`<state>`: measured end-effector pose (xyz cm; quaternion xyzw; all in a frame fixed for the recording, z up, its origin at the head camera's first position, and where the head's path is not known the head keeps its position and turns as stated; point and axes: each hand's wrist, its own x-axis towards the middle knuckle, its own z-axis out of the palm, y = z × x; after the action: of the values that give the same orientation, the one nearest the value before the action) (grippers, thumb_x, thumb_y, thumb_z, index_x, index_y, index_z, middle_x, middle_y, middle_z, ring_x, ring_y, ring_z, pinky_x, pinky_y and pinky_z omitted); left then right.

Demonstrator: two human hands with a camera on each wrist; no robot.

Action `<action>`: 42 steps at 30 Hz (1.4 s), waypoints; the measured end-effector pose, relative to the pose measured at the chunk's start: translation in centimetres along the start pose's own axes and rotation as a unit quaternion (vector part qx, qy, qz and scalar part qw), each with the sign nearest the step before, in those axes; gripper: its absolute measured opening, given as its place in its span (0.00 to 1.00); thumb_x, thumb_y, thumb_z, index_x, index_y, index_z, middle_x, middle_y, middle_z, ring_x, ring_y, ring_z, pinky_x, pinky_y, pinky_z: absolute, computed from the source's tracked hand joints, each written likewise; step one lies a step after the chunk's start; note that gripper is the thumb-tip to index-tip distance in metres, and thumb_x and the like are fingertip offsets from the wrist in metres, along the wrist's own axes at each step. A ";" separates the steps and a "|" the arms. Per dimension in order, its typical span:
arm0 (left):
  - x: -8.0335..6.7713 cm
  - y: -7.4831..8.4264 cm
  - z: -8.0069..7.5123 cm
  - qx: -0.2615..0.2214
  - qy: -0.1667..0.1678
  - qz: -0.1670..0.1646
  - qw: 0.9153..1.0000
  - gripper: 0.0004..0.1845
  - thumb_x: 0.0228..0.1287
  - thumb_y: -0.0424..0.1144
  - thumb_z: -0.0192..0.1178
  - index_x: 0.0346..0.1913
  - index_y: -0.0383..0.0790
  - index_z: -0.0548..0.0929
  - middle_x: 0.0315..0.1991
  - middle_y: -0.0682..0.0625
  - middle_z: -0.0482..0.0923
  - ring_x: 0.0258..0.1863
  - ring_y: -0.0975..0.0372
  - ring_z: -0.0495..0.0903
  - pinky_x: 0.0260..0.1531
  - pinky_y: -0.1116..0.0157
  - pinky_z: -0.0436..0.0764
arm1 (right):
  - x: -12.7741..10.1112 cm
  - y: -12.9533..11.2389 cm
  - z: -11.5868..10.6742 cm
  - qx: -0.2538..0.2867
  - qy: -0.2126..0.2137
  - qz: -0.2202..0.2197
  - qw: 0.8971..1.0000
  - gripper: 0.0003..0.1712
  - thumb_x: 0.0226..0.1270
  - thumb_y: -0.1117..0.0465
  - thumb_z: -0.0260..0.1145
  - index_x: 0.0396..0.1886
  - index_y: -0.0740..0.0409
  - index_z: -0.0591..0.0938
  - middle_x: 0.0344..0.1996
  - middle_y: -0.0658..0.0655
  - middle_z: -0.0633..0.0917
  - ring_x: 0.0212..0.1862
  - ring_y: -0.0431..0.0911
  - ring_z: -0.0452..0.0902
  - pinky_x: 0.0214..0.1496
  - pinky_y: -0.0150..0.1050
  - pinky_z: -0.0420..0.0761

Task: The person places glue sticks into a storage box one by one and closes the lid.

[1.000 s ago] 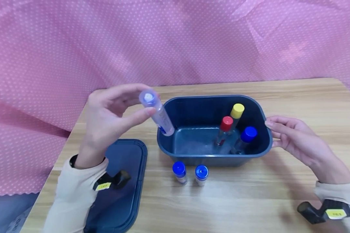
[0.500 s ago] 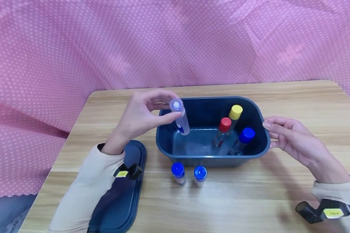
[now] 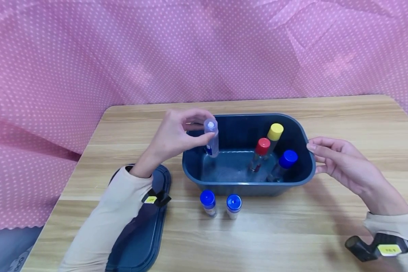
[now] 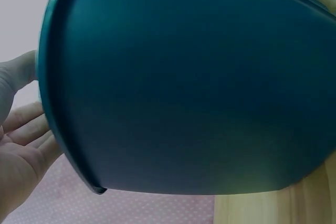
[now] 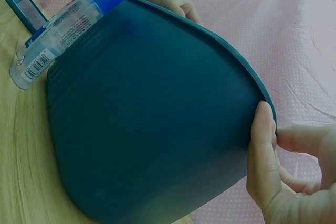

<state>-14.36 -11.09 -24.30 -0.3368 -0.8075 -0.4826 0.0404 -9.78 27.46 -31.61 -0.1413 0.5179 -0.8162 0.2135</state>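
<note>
Fingers [image 3: 198,140] and thumb of the left hand [image 3: 175,138] pinch a clear tube [image 3: 212,139] near its pale cap, holding it almost upright over the left end of a dark blue tub [image 3: 244,186], its lower end dipping below the rim. The right hand [image 3: 340,164] rests at the tub's right end, its straight fingertips [image 5: 264,129] pressed against the outer wall just under the rim, curled round nothing.

Inside the tub three more tubes lean toward the right wall: one with a yellow cap [image 3: 275,132] at the back, one with a red cap [image 3: 262,146] in the middle, and one with a blue cap [image 3: 287,158] nearest the right hand. Whether they touch each other cannot be told.

Just in front of the tub, two short blue-capped vials [image 3: 208,199] stand side by side on the table [image 3: 258,241], close together but apart. The tub's lid [image 3: 141,238] lies flat at the front left, partly under the left sleeve [image 3: 105,223]. A black wrist-worn clip with a yellow label [image 3: 382,247] shows at the right sleeve. Behind the table hangs pink dotted cloth [image 3: 122,49].
</note>
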 end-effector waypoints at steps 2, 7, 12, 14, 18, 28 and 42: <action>0.0 -0.1 0.2 0.009 -0.001 0.005 1.000 0.15 0.55 0.31 0.69 0.46 0.33 0.83 0.41 0.45 0.86 0.43 0.60 0.85 0.47 0.66 0.83 | 0.0 0.0 0.0 -0.011 0.003 0.002 1.000 0.21 0.76 0.74 0.41 0.48 0.64 0.81 0.41 0.53 0.84 0.38 0.42 0.83 0.35 0.38 0.86; 0.0 -0.5 0.6 0.032 -0.001 0.017 0.999 0.15 0.55 0.33 0.70 0.47 0.34 0.83 0.41 0.46 0.86 0.43 0.62 0.85 0.47 0.68 0.83 | 0.1 -0.1 0.0 -0.021 0.005 0.005 1.000 0.20 0.76 0.74 0.41 0.48 0.63 0.81 0.42 0.52 0.83 0.38 0.42 0.83 0.35 0.37 0.86; 0.2 -0.7 0.9 0.065 -0.008 0.017 0.998 0.16 0.57 0.33 0.69 0.48 0.33 0.82 0.41 0.46 0.86 0.42 0.61 0.85 0.47 0.67 0.83 | 0.1 -0.2 0.0 -0.021 0.012 0.008 1.000 0.20 0.76 0.74 0.42 0.47 0.63 0.81 0.41 0.52 0.83 0.37 0.42 0.82 0.34 0.37 0.86; 0.2 -0.8 1.0 0.082 -0.017 0.015 0.996 0.16 0.58 0.33 0.68 0.49 0.32 0.81 0.42 0.44 0.86 0.43 0.59 0.85 0.47 0.67 0.83 | 0.1 -0.2 0.1 -0.023 0.014 0.009 1.000 0.20 0.76 0.74 0.42 0.47 0.63 0.81 0.41 0.52 0.83 0.37 0.42 0.82 0.34 0.37 0.86; 0.3 -0.9 1.3 0.117 -0.046 0.005 0.992 0.18 0.60 0.32 0.66 0.53 0.30 0.79 0.45 0.42 0.84 0.44 0.57 0.85 0.48 0.65 0.83 | 0.1 -0.1 0.2 -0.024 0.016 0.010 1.000 0.19 0.75 0.74 0.42 0.47 0.64 0.81 0.40 0.52 0.82 0.37 0.41 0.82 0.34 0.37 0.86; 0.7 -1.1 2.0 0.190 -0.115 -0.020 0.975 0.16 0.60 0.34 0.66 0.50 0.30 0.81 0.44 0.42 0.84 0.43 0.57 0.85 0.47 0.64 0.84 | 0.0 0.0 0.0 -0.021 0.011 0.003 1.000 0.20 0.75 0.75 0.41 0.47 0.64 0.81 0.41 0.52 0.83 0.38 0.42 0.82 0.35 0.37 0.86; 1.3 -0.7 2.2 0.245 -0.157 -0.065 0.955 0.17 0.64 0.32 0.61 0.54 0.28 0.78 0.47 0.39 0.82 0.43 0.56 0.81 0.44 0.65 0.85 | 0.1 0.1 -0.1 -0.011 -0.006 -0.002 1.000 0.22 0.76 0.75 0.40 0.49 0.63 0.81 0.42 0.53 0.83 0.40 0.43 0.83 0.36 0.38 0.86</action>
<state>-15.24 -8.85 -25.50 -0.3344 -0.9173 -0.2128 -0.0372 -9.93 27.49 -31.76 -0.1494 0.5249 -0.8104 0.2131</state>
